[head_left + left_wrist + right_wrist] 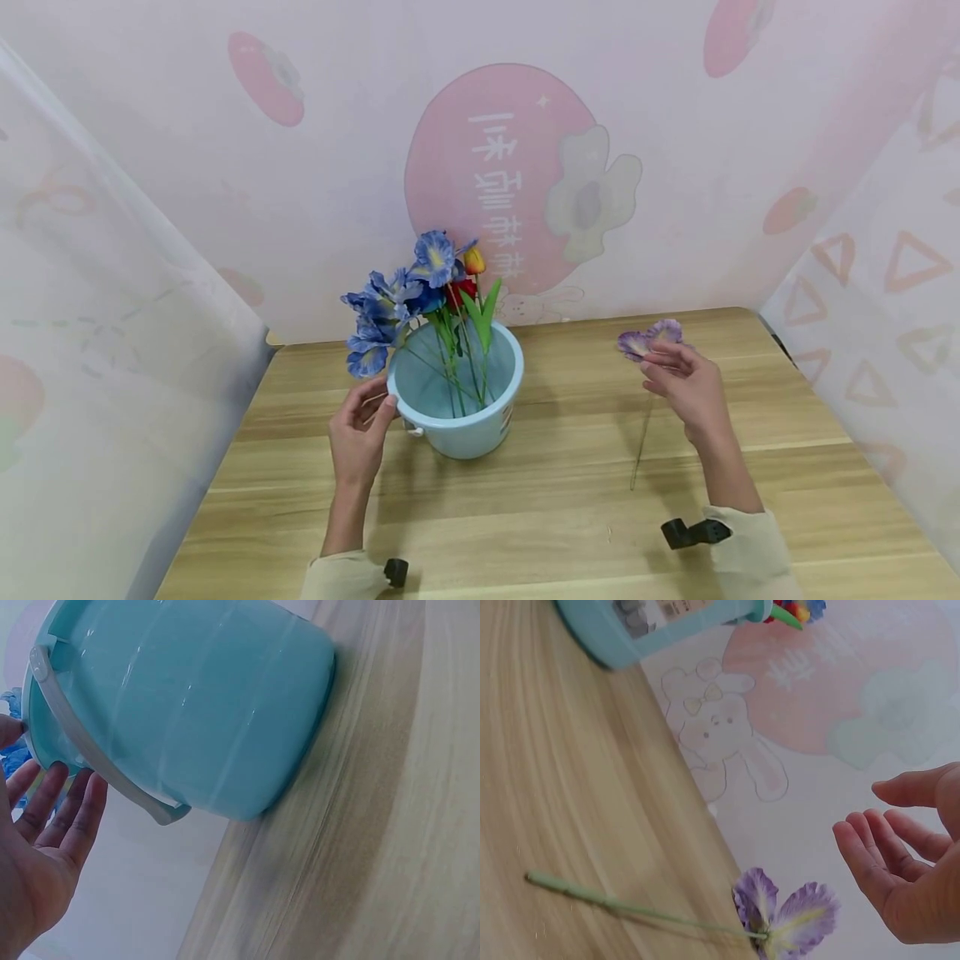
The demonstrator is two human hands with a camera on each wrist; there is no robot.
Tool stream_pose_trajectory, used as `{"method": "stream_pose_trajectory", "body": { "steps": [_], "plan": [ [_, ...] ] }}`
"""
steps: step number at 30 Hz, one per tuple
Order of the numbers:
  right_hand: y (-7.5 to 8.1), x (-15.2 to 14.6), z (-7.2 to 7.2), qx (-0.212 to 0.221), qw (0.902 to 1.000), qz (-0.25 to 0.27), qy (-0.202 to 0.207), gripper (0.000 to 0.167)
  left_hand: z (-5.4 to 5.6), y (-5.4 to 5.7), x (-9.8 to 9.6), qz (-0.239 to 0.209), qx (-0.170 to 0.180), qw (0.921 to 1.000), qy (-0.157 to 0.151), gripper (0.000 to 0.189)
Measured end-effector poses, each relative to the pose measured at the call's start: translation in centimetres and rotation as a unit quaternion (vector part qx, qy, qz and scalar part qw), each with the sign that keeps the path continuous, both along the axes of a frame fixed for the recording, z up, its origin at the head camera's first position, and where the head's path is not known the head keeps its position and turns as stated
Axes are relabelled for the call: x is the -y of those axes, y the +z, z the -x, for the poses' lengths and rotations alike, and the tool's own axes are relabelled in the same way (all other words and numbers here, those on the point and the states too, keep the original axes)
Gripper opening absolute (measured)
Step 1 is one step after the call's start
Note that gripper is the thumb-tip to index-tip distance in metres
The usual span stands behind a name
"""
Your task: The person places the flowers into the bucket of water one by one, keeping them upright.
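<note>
A light blue bucket [457,437] stands upright on the table, holding several artificial blue irises [375,321], a yellow-orange tulip [474,261] and a red flower [461,292]. My left hand [360,429] touches the left side of its rim, fingers loosely bent, near the grey handle [112,769]. On the right lies a single purple iris [802,919], its thin green stem [630,906] pointing toward the front of the table. Just above this bloom hovers my right hand [686,387], fingers relaxed and thumb apart from them. Nothing is held in it.
The wood-grain table [570,517] carries both bucket and loose iris. White printed curtains [337,167] with pink fruit pictures close off the back and both sides. A black strap device [693,533] sits at the right wrist, another [396,572] at the left.
</note>
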State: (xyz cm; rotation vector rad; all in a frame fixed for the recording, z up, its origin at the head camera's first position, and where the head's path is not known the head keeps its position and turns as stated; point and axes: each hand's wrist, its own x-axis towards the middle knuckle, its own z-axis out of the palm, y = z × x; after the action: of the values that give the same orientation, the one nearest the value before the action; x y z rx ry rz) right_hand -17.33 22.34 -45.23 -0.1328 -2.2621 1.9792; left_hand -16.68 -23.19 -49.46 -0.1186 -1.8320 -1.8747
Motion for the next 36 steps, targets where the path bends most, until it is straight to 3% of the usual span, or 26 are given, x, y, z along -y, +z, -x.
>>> {"method": "stream_pose_trajectory", "body": {
  "steps": [11,18,25,36],
  "plan": [
    [-1.9,-2.0,0.2,0.037,0.9993,0.007,-0.009,0.052,-0.3,0.2,-0.2,0.002,0.003,1.0,-0.007,0.034],
    [-2.9,-2.7,0.5,0.066,0.9971,0.037,-0.009,0.04,-0.3,0.0,-0.2,0.004,0.001,0.9999,-0.01,0.034],
    [-3.9,-3.3,0.8,0.078,0.9961,0.041,-0.006,0.055,-0.3,0.0,-0.2,0.001,-0.001,0.9999,-0.011,0.034],
    [-5.7,-4.2,1.2,0.137,0.9901,0.022,0.021,0.062,-0.1,-0.3,-0.1,0.001,-0.001,0.9999,-0.011,0.035]
  ]
}}
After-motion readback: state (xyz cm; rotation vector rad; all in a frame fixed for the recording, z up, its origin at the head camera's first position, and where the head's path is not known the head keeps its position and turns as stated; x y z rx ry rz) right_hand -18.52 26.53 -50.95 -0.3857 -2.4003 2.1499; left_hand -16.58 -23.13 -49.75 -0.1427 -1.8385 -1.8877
